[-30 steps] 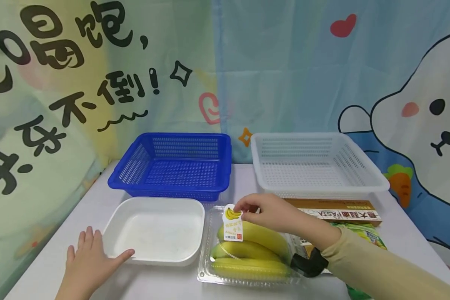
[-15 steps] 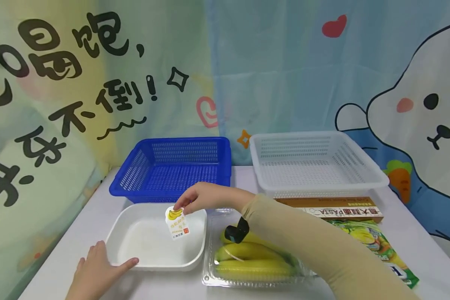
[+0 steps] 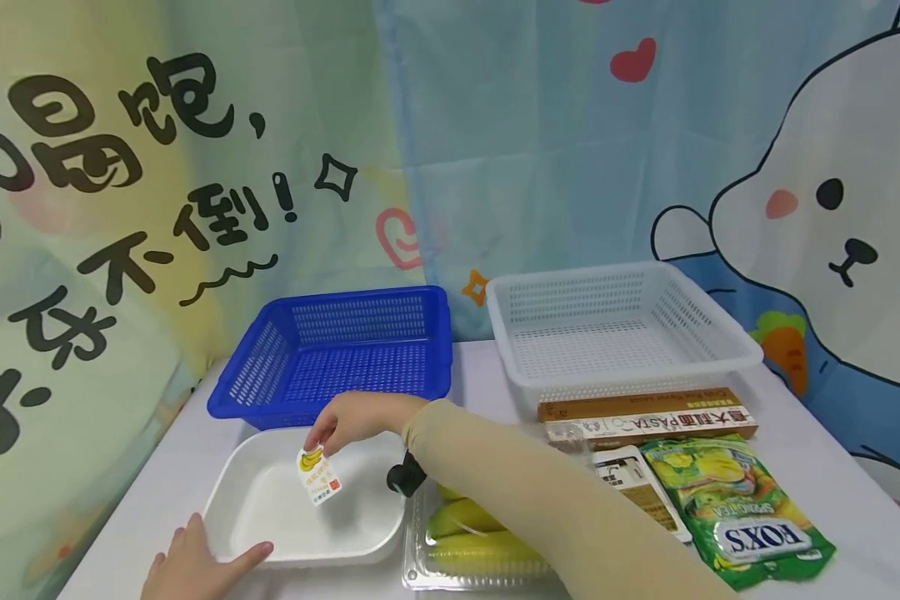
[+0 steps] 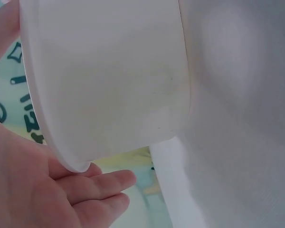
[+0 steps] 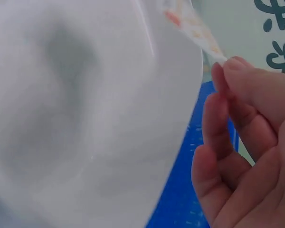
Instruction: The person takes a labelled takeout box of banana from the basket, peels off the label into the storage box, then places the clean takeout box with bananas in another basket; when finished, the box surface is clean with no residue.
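Note:
Between thumb and forefinger my right hand pinches the top of a small white label printed with bananas. The label hangs over the white plastic tray, apart from its floor as far as I can see. In the right wrist view the pinching fingertips hold the label's edge, with the other fingers loosely bent. My left hand rests spread against the tray's front left corner, its fingers fairly straight beside the rim in the left wrist view. Bananas lie in a clear plastic box, partly hidden by my right sleeve.
Behind the tray stands a blue basket, and a white basket is at the back right. A pasta box, a white-and-brown packet and a green Fox's bag lie on the right of the table.
My right hand has carried the label leftward from above the banana box to above the white tray. The left hand stays at the tray's corner. The head view has shifted slightly.

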The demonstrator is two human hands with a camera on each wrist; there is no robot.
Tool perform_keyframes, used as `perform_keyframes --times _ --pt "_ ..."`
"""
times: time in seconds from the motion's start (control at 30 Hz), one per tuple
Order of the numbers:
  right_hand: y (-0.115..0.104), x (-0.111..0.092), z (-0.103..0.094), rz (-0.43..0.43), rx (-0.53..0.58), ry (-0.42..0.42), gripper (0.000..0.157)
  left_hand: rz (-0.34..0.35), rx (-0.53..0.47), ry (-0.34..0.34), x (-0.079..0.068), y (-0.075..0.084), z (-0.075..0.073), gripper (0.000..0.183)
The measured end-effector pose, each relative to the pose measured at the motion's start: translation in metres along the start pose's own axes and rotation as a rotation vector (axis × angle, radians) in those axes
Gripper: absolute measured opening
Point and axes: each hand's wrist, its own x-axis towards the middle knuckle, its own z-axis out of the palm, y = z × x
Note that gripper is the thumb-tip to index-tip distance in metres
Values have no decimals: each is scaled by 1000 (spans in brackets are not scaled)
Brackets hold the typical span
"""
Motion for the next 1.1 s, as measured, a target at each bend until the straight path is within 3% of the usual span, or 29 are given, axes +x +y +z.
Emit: perform_keyframes --times 0.2,0.47,0.67,0.87,1.1 --pt "-6 19 10 7 -153 -29 24 -13 -8 0 -3 0 -4 119" --pt "-14 24 25 37 -257 -55 23 67 -36 46 -5 -1 -3 113" --pt "-12 26 38 84 -343 -58 23 62 -60 58 -6 0 -1 112" --pt "-5 25 44 112 -358 -57 23 77 -90 84 -8 0 1 110" --pt "3 19 41 125 -354 -70 28 53 -113 44 -6 -2 2 114"
